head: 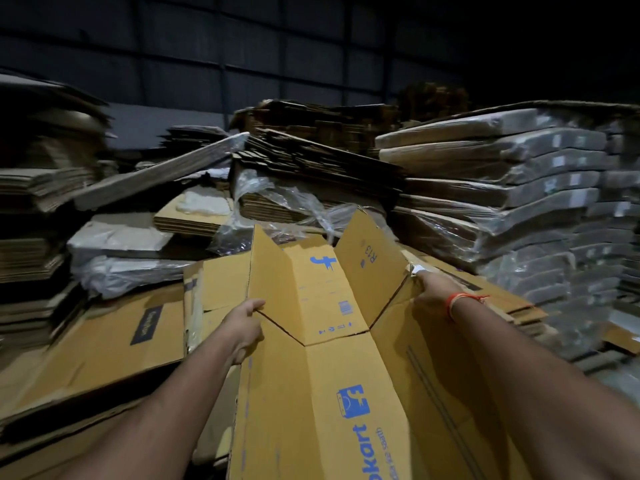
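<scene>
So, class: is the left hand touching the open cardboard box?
Touching. The head view shows the left hand gripping the cardboard box at its left edge, fingers curled onto the panel with no gap.

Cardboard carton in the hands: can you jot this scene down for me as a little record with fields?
Held thing: cardboard carton, partly opened, blue print, flaps raised
Left side: left hand grips the carton's left edge
Right side: right hand grips its right edge
Wrist: orange thread on the right wrist
Flap mark: R13
Left of it: flattened cardboard sheets
Right of it: plastic-wrapped bundles, stacked
Light: dim
</scene>
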`<control>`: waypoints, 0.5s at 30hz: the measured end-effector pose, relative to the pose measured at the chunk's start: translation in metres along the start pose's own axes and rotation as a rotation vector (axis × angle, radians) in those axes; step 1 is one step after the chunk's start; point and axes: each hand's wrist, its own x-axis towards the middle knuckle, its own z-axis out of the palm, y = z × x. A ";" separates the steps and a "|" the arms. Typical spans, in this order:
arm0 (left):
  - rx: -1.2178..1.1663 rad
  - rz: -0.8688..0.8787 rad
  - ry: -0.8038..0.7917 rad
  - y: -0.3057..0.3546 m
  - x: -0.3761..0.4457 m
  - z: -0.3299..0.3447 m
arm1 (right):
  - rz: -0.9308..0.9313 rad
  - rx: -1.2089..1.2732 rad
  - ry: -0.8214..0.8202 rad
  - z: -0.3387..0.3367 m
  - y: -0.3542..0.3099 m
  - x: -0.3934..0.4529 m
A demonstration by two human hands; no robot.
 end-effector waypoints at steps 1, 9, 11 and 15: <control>-0.017 -0.017 0.018 -0.003 0.005 0.007 | -0.023 0.009 -0.021 0.005 0.005 0.015; -0.101 -0.115 0.105 -0.020 0.045 0.030 | -0.096 0.005 -0.142 0.040 0.028 0.114; -0.085 -0.122 0.127 -0.017 0.064 0.027 | -0.077 0.054 -0.162 0.047 0.031 0.136; -0.071 -0.145 0.154 -0.010 0.101 0.018 | -0.078 0.116 -0.179 0.064 0.030 0.180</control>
